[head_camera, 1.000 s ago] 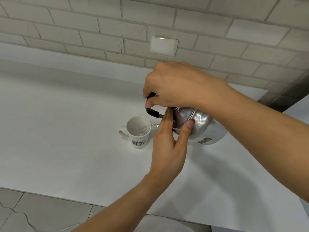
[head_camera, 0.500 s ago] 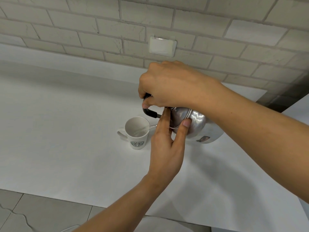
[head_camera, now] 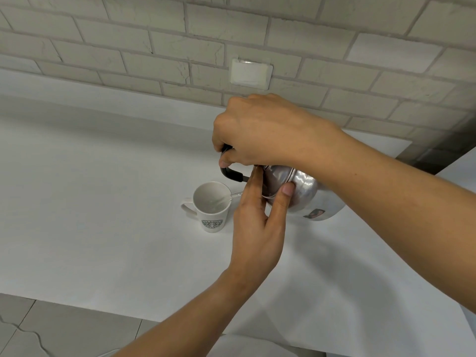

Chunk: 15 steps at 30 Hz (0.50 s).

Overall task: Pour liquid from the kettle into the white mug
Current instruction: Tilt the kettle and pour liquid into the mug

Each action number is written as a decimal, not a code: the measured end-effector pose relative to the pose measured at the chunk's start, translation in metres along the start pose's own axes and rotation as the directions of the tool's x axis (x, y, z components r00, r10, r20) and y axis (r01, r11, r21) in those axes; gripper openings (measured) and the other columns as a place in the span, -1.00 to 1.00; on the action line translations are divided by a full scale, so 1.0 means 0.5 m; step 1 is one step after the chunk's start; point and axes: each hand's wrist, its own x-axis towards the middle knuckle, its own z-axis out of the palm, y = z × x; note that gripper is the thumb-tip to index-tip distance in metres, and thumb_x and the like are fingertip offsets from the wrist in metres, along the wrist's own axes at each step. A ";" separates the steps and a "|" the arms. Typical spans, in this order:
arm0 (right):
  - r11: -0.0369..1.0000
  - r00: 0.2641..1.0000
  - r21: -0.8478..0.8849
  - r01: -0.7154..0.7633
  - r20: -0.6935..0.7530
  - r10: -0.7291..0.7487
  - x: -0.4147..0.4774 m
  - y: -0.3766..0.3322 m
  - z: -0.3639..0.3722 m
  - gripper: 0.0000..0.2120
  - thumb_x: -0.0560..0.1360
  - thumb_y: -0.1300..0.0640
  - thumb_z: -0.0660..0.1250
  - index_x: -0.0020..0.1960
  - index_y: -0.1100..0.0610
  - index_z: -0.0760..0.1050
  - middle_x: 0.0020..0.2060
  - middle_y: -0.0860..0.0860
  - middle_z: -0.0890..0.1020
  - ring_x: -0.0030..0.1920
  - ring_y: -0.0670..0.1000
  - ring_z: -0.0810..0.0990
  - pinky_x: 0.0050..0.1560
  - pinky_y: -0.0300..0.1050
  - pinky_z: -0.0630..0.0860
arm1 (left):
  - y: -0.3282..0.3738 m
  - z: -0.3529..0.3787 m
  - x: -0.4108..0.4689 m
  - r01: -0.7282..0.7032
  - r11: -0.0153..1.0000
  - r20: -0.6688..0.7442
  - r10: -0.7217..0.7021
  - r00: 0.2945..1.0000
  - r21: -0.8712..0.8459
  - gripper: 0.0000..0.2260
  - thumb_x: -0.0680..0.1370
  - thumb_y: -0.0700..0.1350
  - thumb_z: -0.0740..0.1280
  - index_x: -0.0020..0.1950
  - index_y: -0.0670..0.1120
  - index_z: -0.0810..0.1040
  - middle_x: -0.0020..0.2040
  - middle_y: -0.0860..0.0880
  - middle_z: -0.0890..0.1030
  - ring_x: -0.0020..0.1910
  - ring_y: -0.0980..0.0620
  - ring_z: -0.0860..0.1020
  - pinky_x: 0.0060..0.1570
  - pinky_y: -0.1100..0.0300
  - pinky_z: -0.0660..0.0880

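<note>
Kettle [head_camera: 304, 191] tipped steeply toward 9 o'clock, spout over white mug [head_camera: 211, 207] rim, thin clear stream entering mug. Right hand [head_camera: 260, 132] wrapped shut round black handle [head_camera: 230, 173] at 12 o'clock of kettle body; left hand [head_camera: 257, 222] w/ fingers pressed on lid, thumb on shiny shell, closed against it. Mug upright on tabletop [head_camera: 103, 202], just at 9 o'clock of kettle. Steel body prob. stiff, slick, weighty w/ liquid, maybe hot; best held by handle, lid pinned. Ceramic mug light, could tip if nudged.
</note>
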 end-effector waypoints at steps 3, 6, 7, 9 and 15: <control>1.000 1.000 -0.008 0.000 -0.002 0.000 0.003 -0.001 0.000 -0.81 0.54 -0.08 0.43 0.04 0.01 0.67 -0.35 -0.08 0.32 -0.22 0.13 0.48 -0.38 -0.15 0.30 | 0.000 -0.001 0.001 0.003 1.000 -0.001 -0.003 1.000 -0.004 -0.66 0.70 0.09 0.29 0.31 0.54 0.32 0.22 0.60 0.53 0.30 0.55 0.48 0.17 0.62 0.36; 1.000 1.000 -0.010 0.004 -0.005 -0.004 0.004 -0.001 -0.001 -0.80 0.54 -0.09 0.43 0.04 0.02 0.67 -0.33 -0.06 0.34 -0.23 0.13 0.46 -0.42 -0.18 0.23 | 0.000 -0.003 0.001 0.001 1.000 -0.002 -0.001 1.000 -0.007 -0.66 0.71 0.08 0.29 0.33 0.52 0.32 0.23 0.60 0.53 0.31 0.54 0.47 0.18 0.62 0.36; 1.000 1.000 -0.010 0.008 -0.007 -0.008 0.005 -0.001 0.000 -0.81 0.54 -0.09 0.43 0.04 0.01 0.67 -0.31 -0.04 0.36 -0.23 0.12 0.47 -0.43 -0.19 0.22 | 0.001 -0.003 0.001 0.002 1.000 -0.001 -0.002 1.000 -0.008 -0.66 0.71 0.09 0.29 0.33 0.52 0.32 0.24 0.59 0.53 0.31 0.54 0.48 0.18 0.61 0.36; 1.000 1.000 -0.008 0.010 -0.012 -0.010 0.005 -0.002 0.000 -0.81 0.54 -0.09 0.43 0.04 0.00 0.67 -0.29 -0.03 0.37 -0.23 0.12 0.47 -0.43 -0.18 0.22 | 0.000 -0.004 0.001 0.006 1.000 0.002 -0.006 1.000 -0.012 -0.67 0.71 0.09 0.29 0.34 0.50 0.32 0.24 0.56 0.54 0.31 0.51 0.49 0.17 0.60 0.38; 1.000 1.000 -0.005 0.005 -0.002 -0.005 0.010 -0.005 -0.002 -0.80 0.54 -0.09 0.44 0.04 0.01 0.67 -0.33 -0.06 0.33 -0.22 0.12 0.48 -0.37 -0.14 0.29 | 0.000 -0.007 0.002 0.002 0.999 -0.003 -0.002 1.000 -0.032 -0.67 0.71 0.08 0.30 0.33 0.50 0.34 0.23 0.56 0.55 0.29 0.51 0.51 0.16 0.59 0.38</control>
